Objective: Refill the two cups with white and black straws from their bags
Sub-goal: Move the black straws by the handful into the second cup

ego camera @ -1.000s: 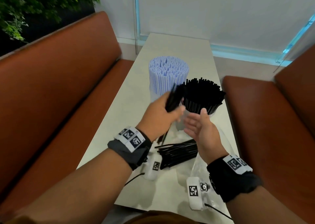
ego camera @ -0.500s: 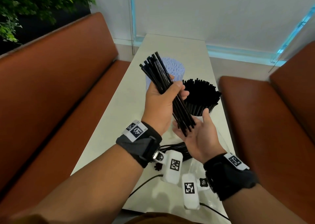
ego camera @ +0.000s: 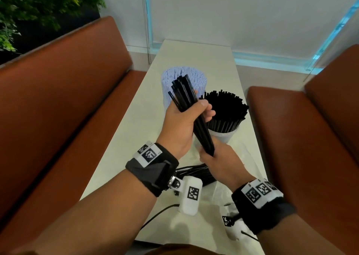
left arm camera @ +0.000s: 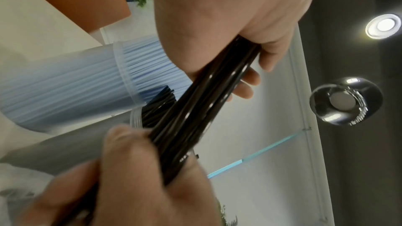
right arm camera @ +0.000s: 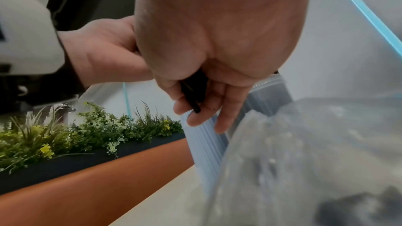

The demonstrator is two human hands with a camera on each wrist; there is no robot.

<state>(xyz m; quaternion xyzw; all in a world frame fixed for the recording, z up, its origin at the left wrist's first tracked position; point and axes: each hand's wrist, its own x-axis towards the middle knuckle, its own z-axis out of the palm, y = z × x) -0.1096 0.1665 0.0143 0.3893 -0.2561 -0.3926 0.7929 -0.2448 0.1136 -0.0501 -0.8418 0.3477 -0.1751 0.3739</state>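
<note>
Nearest, loose black straws (ego camera: pixel 196 174) lying on the table (ego camera: pixel 124 138) by a clear bag (ego camera: pixel 250 169). Right hand (ego camera: pixel 223 163) cupping the held bundle (ego camera: pixel 186 103)'s lower end, fingers (right arm camera: pixel 226 109) seemingly curled round it. Left hand (ego camera: pixel 182 124) wrapped round its middle. Beyond, black-straw cup (ego camera: pixel 225 132), then white-straw cup (ego camera: pixel 184 78).

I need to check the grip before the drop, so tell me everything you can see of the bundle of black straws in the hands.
The bundle of thin glossy black plastic straws is held above the table, tilted, with its top ends fanned unevenly in front of the white straws. The left hand grips its middle, thumb across it. The right hand cups its lower ends, fingers loosely curled.
</note>
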